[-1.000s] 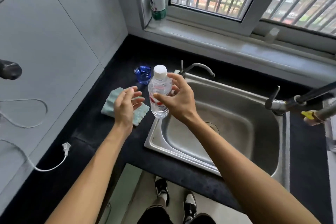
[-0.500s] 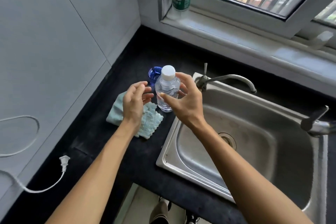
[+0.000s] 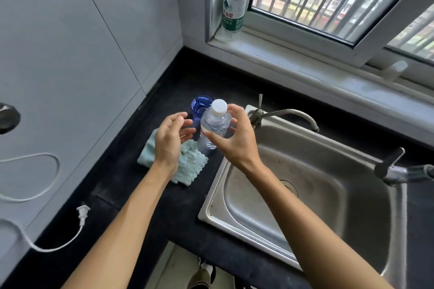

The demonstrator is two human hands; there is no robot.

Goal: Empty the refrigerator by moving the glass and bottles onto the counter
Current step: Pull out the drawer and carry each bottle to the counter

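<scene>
- The right hand (image 3: 237,141) grips the small bottle (image 3: 215,124). The thumb lies across the front of its body and the fingers (image 3: 231,110) curl round the far side near the shoulder.
- The bottle stands upright between the two hands. Its base is below the thumb, by the edge of the cloth (image 3: 190,166) and over the dark counter (image 3: 164,195). I cannot tell whether the base touches down.
- The left hand (image 3: 170,138) holds nothing. Its fingers are loosely spread just beside the bottle, with the fingertips toward it and the palm above the cloth.
- The blue glass (image 3: 198,104) sits just beyond the left fingertips, behind the bottle and on the counter.
- Handling, as a judgement: the bottle is clear thin plastic, looks filled and is probably light. The wall would dent under a hard squeeze and could be slick if cold and wet. The mid-body, where the thumb is, suits a hold better than the white cap (image 3: 218,107).
- The glass is fragile, so the bottle should come down clear of it, on the thumb's side.
- The sink (image 3: 246,225) lies under the right wrist.
</scene>
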